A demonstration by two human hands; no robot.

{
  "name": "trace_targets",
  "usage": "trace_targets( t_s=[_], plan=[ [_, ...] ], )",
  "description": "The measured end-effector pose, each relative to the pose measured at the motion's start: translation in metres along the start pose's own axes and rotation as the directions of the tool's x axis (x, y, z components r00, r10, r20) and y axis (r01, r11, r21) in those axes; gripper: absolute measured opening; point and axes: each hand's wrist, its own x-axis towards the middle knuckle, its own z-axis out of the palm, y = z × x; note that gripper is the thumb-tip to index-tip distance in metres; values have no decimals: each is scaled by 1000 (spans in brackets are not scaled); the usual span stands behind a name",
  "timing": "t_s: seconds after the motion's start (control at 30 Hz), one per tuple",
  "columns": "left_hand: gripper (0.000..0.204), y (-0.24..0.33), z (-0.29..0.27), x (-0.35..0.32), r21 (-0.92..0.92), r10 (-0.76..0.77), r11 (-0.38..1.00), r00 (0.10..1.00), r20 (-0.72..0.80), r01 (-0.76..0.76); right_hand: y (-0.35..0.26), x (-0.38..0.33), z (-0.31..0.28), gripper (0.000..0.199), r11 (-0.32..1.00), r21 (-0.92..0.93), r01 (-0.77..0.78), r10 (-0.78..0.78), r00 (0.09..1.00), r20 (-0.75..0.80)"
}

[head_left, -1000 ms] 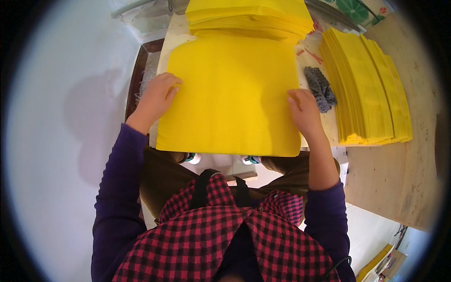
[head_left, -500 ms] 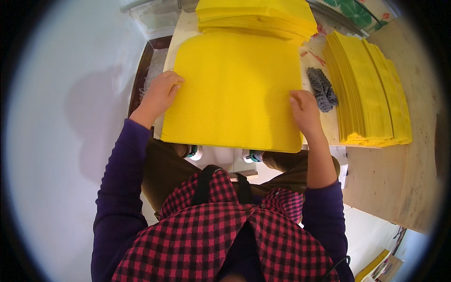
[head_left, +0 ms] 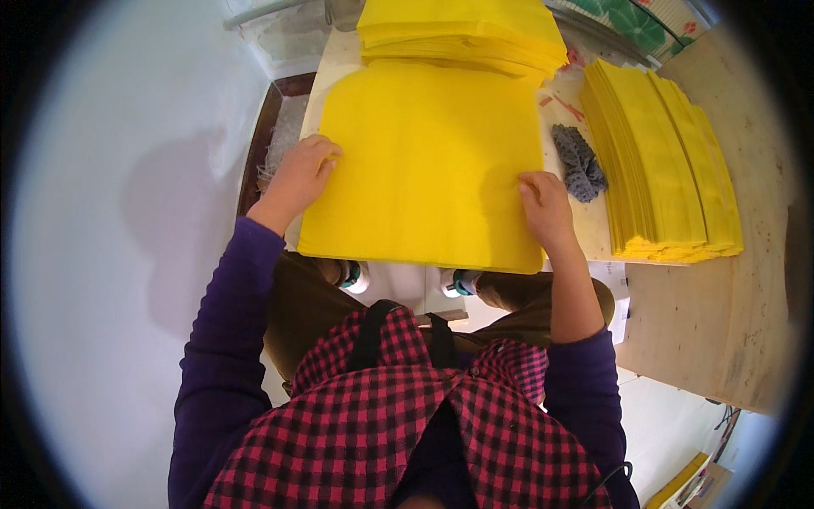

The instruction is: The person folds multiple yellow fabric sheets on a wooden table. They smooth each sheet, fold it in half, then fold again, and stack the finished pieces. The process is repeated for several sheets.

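Note:
A flat yellow fabric sheet (head_left: 428,170) with rounded far corners lies in front of me, its near edge close to my knees. More layers may lie beneath it; I cannot tell. At its left edge rests my left hand (head_left: 305,178), fingers loosely bent over the yellow surface and thumb apart from them. My right hand (head_left: 547,208) lies on the opposite edge, fingertips on the fabric, with a small gap between thumb and fingers. Neither hand visibly pinches the fabric. Just beyond the sheet sits a thick yellow fabric stack (head_left: 462,30).
A crumpled dark grey cloth (head_left: 579,163) lies right of my right hand, with red scraps (head_left: 568,108) beyond it. Farther right stand tall piles of folded yellow fabric (head_left: 666,161) beside a wooden panel (head_left: 691,331). A white wall (head_left: 127,254) rises on the left.
My left hand has shifted slightly right and nearer, farther onto the sheet. My right hand has slid a little nearer along its edge. The sheet has hardly moved.

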Motion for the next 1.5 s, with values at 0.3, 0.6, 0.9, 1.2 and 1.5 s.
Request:
trace_targets(
  t_s=[0.3, 0.6, 0.9, 1.2, 1.5],
  plan=[
    [34, 34, 6, -42, 1, 70, 998, 997, -45, -70, 1, -55, -15, 25, 989, 145, -24, 39, 994, -99],
    [37, 38, 19, -52, 24, 5, 1000, 998, 58, -6, 6, -81, -17, 33, 968, 222, -114, 133, 989, -70],
    [37, 34, 23, -56, 21, 27, 999, 999, 33, -28, -1, -53, -19, 40, 984, 83, 158, -151, 985, -79],
    [35, 32, 25, -59, 8, 39, 999, 999, -9, -39, -4, -45, -9, 37, 985, 89, 148, -152, 988, 35],
    [35, 36, 22, -61, 33, 45, 998, 999, -22, -44, -4, -51, -5, 37, 985, 98, 145, -145, 989, -4]
  ],
)
